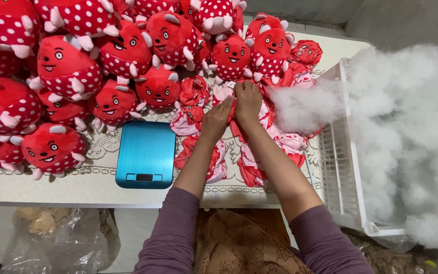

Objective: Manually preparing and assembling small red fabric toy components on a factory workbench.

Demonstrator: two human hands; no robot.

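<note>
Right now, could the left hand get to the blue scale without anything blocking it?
Probably yes. The left hand rests on an unstuffed red toy skin, and the blue scale lies just to its left with its top bare.

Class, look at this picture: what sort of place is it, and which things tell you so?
Probably a small toy-making workshop. Finished red polka-dot plush toys crowd the table, flat unstuffed red fabric toy skins lie beside a blue digital scale, and a white plastic crate overflows with white stuffing fibre.
</note>
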